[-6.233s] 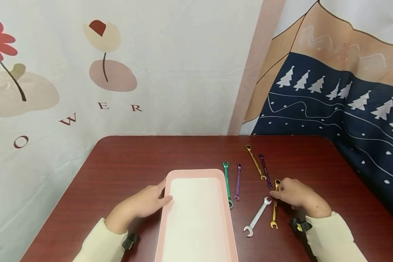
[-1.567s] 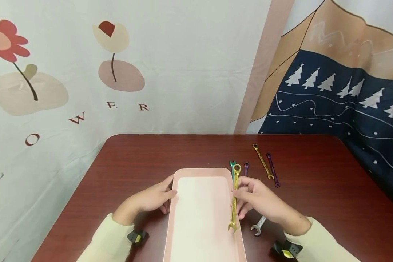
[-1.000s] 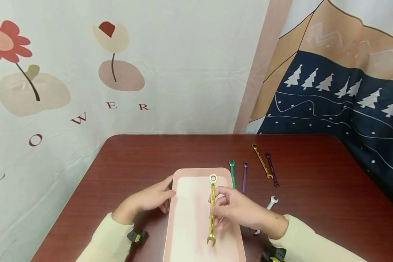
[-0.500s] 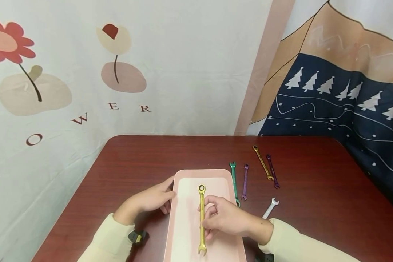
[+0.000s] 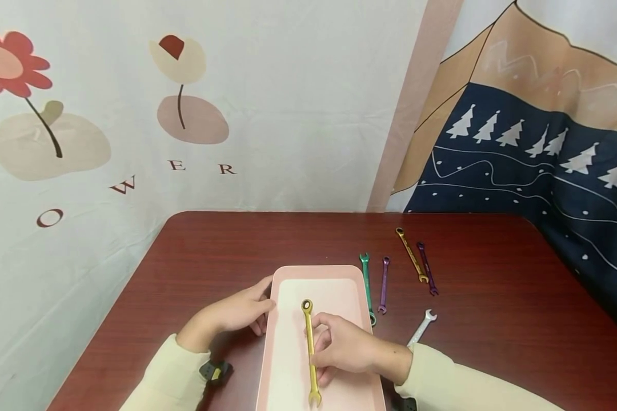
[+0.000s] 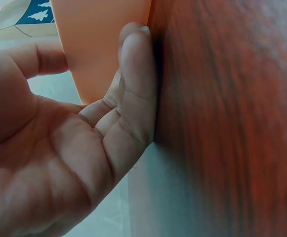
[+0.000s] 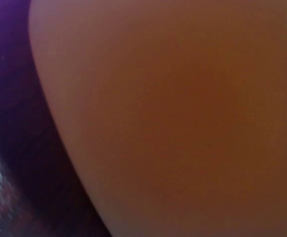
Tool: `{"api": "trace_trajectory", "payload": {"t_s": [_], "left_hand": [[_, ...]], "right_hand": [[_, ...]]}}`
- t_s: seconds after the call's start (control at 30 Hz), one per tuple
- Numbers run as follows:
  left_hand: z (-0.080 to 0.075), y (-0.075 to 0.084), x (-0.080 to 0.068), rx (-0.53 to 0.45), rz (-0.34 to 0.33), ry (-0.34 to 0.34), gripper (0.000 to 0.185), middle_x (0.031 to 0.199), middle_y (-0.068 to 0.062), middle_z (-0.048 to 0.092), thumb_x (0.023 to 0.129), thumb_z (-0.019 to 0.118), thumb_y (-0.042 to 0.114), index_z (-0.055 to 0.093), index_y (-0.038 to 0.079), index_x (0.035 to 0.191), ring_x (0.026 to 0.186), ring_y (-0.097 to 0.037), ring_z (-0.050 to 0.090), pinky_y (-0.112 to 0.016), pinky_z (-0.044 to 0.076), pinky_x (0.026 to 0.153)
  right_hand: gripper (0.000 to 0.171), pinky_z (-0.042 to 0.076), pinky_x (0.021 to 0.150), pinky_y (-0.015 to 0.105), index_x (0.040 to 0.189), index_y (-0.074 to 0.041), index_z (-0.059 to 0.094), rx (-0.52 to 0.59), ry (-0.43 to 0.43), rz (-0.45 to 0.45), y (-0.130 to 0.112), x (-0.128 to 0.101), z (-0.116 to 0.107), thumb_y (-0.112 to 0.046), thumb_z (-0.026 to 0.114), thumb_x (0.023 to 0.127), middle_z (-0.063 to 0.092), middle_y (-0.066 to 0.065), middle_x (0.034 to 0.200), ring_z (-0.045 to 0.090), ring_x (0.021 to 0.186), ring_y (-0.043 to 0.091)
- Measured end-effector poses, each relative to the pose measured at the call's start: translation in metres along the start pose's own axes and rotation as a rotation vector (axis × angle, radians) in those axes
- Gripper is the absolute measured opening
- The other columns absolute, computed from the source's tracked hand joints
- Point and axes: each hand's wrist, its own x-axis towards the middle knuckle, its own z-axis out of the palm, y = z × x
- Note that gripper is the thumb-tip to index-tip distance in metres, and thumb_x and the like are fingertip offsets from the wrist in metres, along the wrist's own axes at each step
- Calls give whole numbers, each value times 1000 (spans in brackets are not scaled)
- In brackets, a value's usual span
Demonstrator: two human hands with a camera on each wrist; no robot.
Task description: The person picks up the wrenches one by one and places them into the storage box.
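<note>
In the head view my right hand (image 5: 347, 349) holds a gold combination wrench (image 5: 310, 348) between thumb and fingers, over the inside of a pink-rimmed, pale tray (image 5: 319, 271). The wrench's ring end points away and its forked end toward me. Whether it touches the tray floor I cannot tell. My left hand (image 5: 235, 311) grips the tray's left side, thumb at the rim. In the left wrist view, the left hand's (image 6: 84, 143) bent fingers lie against the tray's outer wall (image 6: 101, 44), close to the tabletop. A blurred surface fills most of the right wrist view.
Right of the tray lie a green wrench (image 5: 367, 288) and a purple wrench (image 5: 384, 285). Farther back are another gold wrench (image 5: 412, 255) and a dark purple one (image 5: 428, 268). My right sleeve partly covers a silver wrench (image 5: 423, 328). Printed cloth (image 5: 298, 114) hangs behind the table (image 5: 226, 240).
My right hand picked up the gold wrench beside the silver one, carried it left across the tray's rim, and brought it nearer to me over the tray. The left hand keeps its place.
</note>
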Motion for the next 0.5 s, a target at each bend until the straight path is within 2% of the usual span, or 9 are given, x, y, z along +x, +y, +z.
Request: {"api": "trace_trajectory", "payload": {"t_s": [0.5], "left_hand": [[0,-2,0,-3,-1,6,71,76,-9,63,99,44,11,8,8,159,64,-21,61,-36,61,57]], "right_hand": [[49,63,51,31,121,0,46,-56,71,22,3,4,9,13,65,78,62,9,75,64,51,16]]}}
